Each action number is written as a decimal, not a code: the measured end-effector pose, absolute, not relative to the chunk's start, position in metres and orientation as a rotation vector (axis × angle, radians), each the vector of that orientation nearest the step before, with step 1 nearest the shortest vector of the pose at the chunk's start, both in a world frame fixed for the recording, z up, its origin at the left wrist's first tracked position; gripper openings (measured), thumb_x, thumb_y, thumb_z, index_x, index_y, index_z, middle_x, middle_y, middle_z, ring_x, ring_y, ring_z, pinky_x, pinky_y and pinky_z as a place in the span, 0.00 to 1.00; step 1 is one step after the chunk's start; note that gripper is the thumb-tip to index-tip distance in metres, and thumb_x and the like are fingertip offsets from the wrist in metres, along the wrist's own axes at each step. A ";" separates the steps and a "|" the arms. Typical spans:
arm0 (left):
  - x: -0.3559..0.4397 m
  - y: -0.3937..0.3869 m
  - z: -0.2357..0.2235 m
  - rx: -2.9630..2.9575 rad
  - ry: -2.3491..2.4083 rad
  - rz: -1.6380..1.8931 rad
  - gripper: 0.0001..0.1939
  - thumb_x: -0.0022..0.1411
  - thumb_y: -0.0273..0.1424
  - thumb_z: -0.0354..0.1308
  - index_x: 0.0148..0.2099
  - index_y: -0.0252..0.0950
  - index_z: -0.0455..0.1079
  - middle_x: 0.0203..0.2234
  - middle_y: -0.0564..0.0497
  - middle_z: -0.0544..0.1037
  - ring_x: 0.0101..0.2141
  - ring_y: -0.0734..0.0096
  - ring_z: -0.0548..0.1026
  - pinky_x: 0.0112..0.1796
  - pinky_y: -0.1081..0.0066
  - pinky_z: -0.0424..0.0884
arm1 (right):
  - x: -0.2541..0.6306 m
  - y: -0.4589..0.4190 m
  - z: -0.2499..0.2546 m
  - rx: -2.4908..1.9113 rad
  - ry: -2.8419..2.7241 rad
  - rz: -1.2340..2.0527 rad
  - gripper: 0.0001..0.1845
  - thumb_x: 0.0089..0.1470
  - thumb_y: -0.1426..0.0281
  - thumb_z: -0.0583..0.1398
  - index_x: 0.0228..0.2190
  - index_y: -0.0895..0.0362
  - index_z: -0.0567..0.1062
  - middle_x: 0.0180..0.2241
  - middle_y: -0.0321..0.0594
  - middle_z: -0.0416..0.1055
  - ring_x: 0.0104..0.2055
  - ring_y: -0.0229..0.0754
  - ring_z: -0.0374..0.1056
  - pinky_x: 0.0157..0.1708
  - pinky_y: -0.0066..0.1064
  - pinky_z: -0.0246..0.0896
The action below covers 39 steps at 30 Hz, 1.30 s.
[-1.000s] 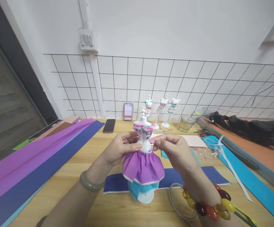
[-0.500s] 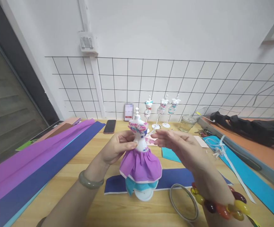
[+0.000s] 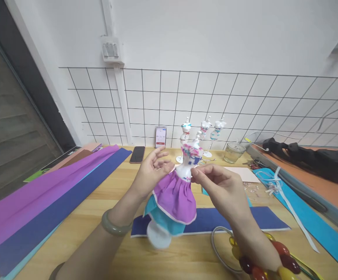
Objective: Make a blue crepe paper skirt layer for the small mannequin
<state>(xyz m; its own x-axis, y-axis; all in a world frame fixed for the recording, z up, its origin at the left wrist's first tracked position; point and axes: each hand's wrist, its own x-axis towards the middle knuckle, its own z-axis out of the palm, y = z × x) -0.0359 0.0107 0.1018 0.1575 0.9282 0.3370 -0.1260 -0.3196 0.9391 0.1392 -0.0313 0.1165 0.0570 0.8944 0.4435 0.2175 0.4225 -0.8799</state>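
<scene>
A small white mannequin (image 3: 186, 167) with a floral top, a purple paper skirt (image 3: 175, 196) and a teal underlayer is lifted off the wooden table (image 3: 105, 202) and tilted, its round base (image 3: 157, 238) swung toward me. My left hand (image 3: 150, 171) grips its waist from the left, with the upper fingers spread. My right hand (image 3: 220, 188) pinches the waist from the right, fingers closed. A green bangle sits on my left wrist, a beaded bracelet on my right.
Long purple, navy and teal paper sheets (image 3: 40, 202) lie at left. A navy strip (image 3: 233, 217) and a wire ring (image 3: 221, 249) lie under my hands. At the back stand three small mannequins (image 3: 204, 132), a phone (image 3: 137, 154), a glass cup (image 3: 233, 152); blue paper with white ribbon (image 3: 297, 217) lies right.
The mannequin stood upright on the table; now it is lifted and tilted to the right, base toward me. My right hand came back in to pinch the waist.
</scene>
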 end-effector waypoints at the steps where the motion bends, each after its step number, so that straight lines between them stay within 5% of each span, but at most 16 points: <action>1: -0.036 0.008 0.103 1.540 0.924 1.419 0.29 0.52 0.36 0.63 0.56 0.40 0.63 0.51 0.44 0.69 0.49 0.63 0.69 0.51 0.62 0.62 | 0.139 -0.032 0.116 -1.054 -1.435 0.688 0.11 0.50 0.63 0.62 0.22 0.57 0.74 0.23 0.38 0.75 0.26 0.39 0.70 0.26 0.28 0.66; 5: -0.032 -0.009 0.112 1.966 1.092 1.398 0.15 0.55 0.40 0.60 0.43 0.40 0.73 0.42 0.47 0.75 0.47 0.61 0.69 0.49 0.62 0.62 | 0.136 -0.031 0.111 -1.100 -1.485 0.551 0.10 0.51 0.64 0.61 0.23 0.56 0.73 0.23 0.38 0.74 0.26 0.40 0.70 0.27 0.30 0.65; 14: -0.026 -0.015 0.113 2.102 1.145 1.122 0.13 0.53 0.33 0.61 0.43 0.42 0.71 0.38 0.51 0.77 0.40 0.61 0.72 0.41 0.64 0.66 | 0.133 -0.030 0.107 -1.059 -1.749 0.273 0.09 0.55 0.70 0.58 0.24 0.56 0.72 0.26 0.38 0.73 0.30 0.40 0.68 0.32 0.31 0.62; 22: -0.018 -0.015 0.103 1.869 1.118 1.314 0.11 0.56 0.30 0.56 0.41 0.39 0.75 0.31 0.52 0.79 0.37 0.64 0.75 0.40 0.68 0.69 | 0.129 -0.032 0.105 -0.967 -1.771 0.178 0.05 0.54 0.72 0.59 0.27 0.54 0.73 0.30 0.39 0.74 0.34 0.42 0.70 0.36 0.33 0.65; 31: -0.015 -0.009 0.102 1.464 0.932 1.346 0.16 0.51 0.28 0.61 0.44 0.31 0.74 0.41 0.44 0.79 0.42 0.62 0.76 0.44 0.67 0.71 | 0.128 -0.035 0.108 -0.955 -1.692 0.237 0.05 0.53 0.72 0.60 0.27 0.55 0.76 0.30 0.40 0.76 0.35 0.42 0.71 0.37 0.33 0.66; 39: -0.031 0.003 0.106 1.284 0.782 1.321 0.15 0.50 0.31 0.64 0.42 0.32 0.74 0.41 0.44 0.79 0.43 0.59 0.75 0.44 0.65 0.70 | 0.140 -0.034 0.119 -0.968 -1.446 0.728 0.05 0.50 0.67 0.63 0.28 0.54 0.79 0.32 0.39 0.78 0.35 0.42 0.74 0.35 0.32 0.71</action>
<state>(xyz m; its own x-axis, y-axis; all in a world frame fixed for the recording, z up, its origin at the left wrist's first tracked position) -0.0308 0.0031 0.1065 0.1664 0.9551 0.2451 -0.2447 -0.2008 0.9486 0.1400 -0.0337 0.1190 0.0347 0.8823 0.4693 0.1491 0.4598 -0.8754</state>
